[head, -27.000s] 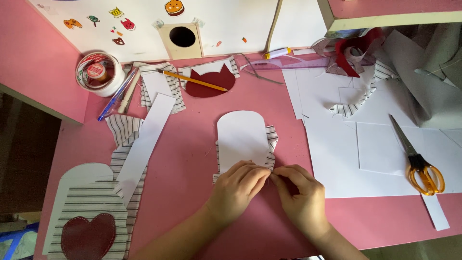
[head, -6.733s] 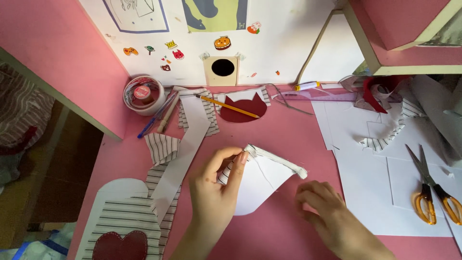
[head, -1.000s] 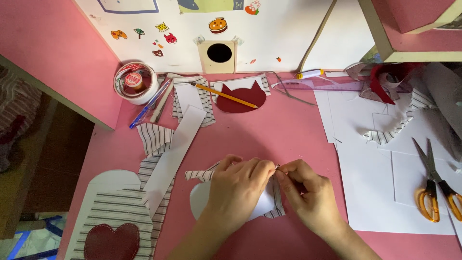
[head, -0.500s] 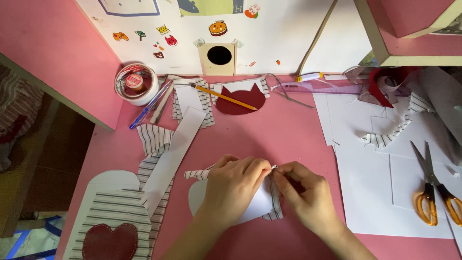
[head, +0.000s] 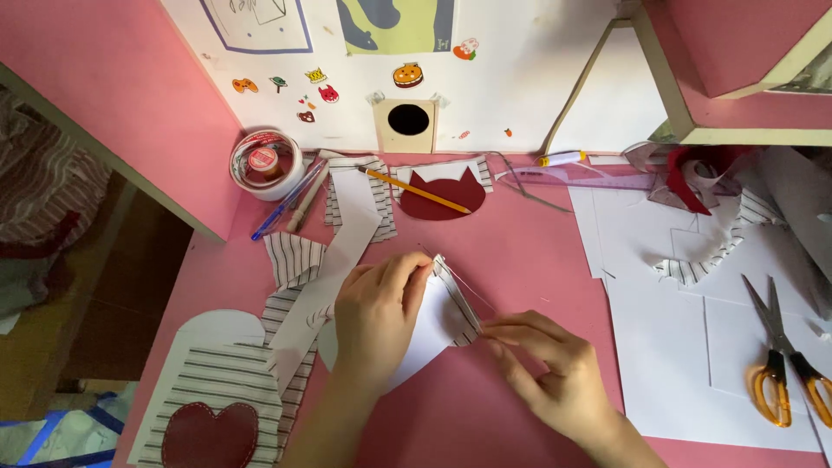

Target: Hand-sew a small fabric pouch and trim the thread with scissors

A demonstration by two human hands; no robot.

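My left hand (head: 379,316) presses on and pinches a white paper cut-out (head: 431,328) edged with striped fabric, which lies on the pink desk (head: 520,260). Just to its right, my right hand (head: 550,373) has its fingertips pinched together and draws a thin thread away from the fabric edge. The needle itself is too small to make out. My left hand hides most of the cut-out's left side.
Orange-handled scissors (head: 784,364) lie on white sheets (head: 676,347) at the right. A striped piece with a dark red heart (head: 212,403) sits at the front left. At the back are a tape roll (head: 263,163), pens, a pencil (head: 414,191), a red cat shape (head: 442,198) and a cardboard wall.
My right hand has moved right and down, away from the left hand, drawing the thread out. The cut-out's striped edge is now lifted beside my left fingers.
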